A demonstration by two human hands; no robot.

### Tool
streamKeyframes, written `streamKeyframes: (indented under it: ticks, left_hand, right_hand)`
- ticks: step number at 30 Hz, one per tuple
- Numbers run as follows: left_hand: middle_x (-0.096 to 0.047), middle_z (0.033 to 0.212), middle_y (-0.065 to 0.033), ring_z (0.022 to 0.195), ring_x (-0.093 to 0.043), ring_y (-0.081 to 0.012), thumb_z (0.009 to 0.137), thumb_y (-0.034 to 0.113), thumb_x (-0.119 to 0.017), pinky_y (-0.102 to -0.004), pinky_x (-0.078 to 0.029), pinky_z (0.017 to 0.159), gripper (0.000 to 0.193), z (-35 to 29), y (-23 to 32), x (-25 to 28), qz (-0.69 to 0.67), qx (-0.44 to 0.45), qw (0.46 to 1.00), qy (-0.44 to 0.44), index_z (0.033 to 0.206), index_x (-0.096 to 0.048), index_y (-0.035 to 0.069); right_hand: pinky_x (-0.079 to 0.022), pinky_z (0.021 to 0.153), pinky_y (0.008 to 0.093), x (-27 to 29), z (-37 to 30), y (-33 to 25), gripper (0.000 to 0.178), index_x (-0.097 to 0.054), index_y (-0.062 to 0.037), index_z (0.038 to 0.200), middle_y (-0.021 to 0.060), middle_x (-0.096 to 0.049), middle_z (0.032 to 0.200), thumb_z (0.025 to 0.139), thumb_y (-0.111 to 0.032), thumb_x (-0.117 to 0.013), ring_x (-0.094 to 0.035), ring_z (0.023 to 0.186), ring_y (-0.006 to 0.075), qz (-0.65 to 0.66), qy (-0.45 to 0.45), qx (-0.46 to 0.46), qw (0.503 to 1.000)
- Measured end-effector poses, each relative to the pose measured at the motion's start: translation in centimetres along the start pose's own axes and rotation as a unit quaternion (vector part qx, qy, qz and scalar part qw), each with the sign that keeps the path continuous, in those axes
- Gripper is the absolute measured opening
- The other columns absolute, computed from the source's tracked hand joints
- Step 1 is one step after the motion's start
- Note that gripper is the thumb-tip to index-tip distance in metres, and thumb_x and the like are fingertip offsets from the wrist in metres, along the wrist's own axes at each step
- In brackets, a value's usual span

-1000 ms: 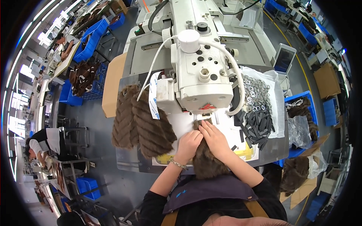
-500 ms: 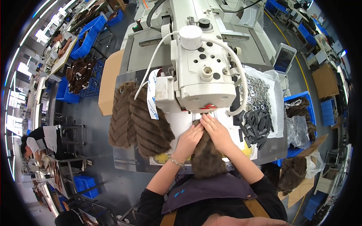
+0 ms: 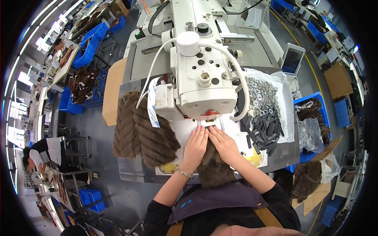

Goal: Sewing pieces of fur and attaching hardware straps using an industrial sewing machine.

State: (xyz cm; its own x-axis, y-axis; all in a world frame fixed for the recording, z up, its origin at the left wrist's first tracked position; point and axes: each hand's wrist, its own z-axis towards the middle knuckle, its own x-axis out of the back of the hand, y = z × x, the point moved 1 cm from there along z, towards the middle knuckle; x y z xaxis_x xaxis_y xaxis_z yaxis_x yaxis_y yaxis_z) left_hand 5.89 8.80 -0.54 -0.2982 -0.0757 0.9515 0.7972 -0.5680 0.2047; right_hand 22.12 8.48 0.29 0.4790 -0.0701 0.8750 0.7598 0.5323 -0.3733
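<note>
A brown fur piece (image 3: 215, 169) runs from under my hands toward my apron, its narrow far end lying just in front of the sewing machine's head (image 3: 208, 98). My left hand (image 3: 195, 147) holds its left side, the fingers long and side by side. On the other side my right hand (image 3: 225, 146) presses on it, fingertips close to those of the left. Both thumbs are mostly hidden. Fingertips of both hands are a little short of the presser area (image 3: 208, 121), under a red mark on the machine.
Larger brown fur pieces (image 3: 145, 133) lie on the left of the machine table. To the right are metal rings (image 3: 264, 94) on white plastic and a heap of black strips (image 3: 264, 131). A screen (image 3: 292, 59) stands behind them. A blue crate (image 3: 327, 114) is beside the table.
Both hands have drawn back slightly from the machine's needle area, along with the fur piece. The left fingers now reach about as far forward as the right. The whole view has shifted a little.
</note>
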Motion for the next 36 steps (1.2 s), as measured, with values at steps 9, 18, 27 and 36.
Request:
streamKeyframes:
  ticks: [9, 18, 27, 36]
  left_hand:
    - [-0.062, 0.123, -0.018, 0.121, -0.057, -0.0279, 0.085, 0.009, -0.053, -0.0372, -0.042, 0.106, 0.036, -0.2, 0.0, 0.1, 0.067, -0.048, 0.996, 0.02, 0.117, -0.061, -0.005]
    - [-0.065, 0.12, -0.0163, 0.116, -0.061, -0.0253, 0.084, 0.009, -0.056, -0.0355, -0.046, 0.101, 0.032, -0.7, -0.3, 0.3, 0.078, -0.076, 0.993, 0.047, 0.112, -0.065, -0.002]
    - [-0.066, 0.116, -0.015, 0.11, -0.064, -0.0256, 0.083, 0.008, -0.059, -0.0356, -0.051, 0.097, 0.028, -0.5, -1.2, 0.7, 0.04, -0.095, 0.993, 0.064, 0.108, -0.065, -0.002]
    - [-0.068, 0.109, -0.0111, 0.105, -0.066, -0.0234, 0.083, 0.01, -0.061, -0.0334, -0.052, 0.091, 0.025, 1.5, -1.6, 1.8, 0.021, -0.135, 0.984, 0.117, 0.106, -0.067, 0.001]
  right_hand:
    - [-0.05, 0.097, 0.0373, 0.6, -0.1, 1.1, 0.037, -0.06, 0.0064, 0.111, 0.0204, -0.06, 0.124, 0.076, -0.006, -0.056, -0.06, 0.115, 0.0318, -0.001, -0.015, 0.063, 0.998]
    - [-0.042, 0.105, 0.0386, 1.6, 1.3, 1.5, 0.023, -0.06, 0.0014, 0.099, 0.0206, -0.052, 0.134, 0.079, -0.01, -0.055, -0.052, 0.125, 0.0298, 0.003, -0.022, 0.107, 0.994]
    - [-0.051, 0.093, 0.037, 0.4, 0.8, 1.7, 0.029, -0.055, -0.0003, 0.106, 0.0206, -0.058, 0.123, 0.08, -0.012, -0.057, -0.059, 0.115, 0.0314, -0.026, -0.024, 0.14, 0.99]
    - [-0.055, 0.084, 0.0359, 1.7, 1.2, 1.5, 0.026, -0.058, -0.0015, 0.1, 0.0173, -0.064, 0.108, 0.075, -0.011, -0.059, -0.065, 0.105, 0.0298, -0.045, 0.069, 0.153, 0.985]
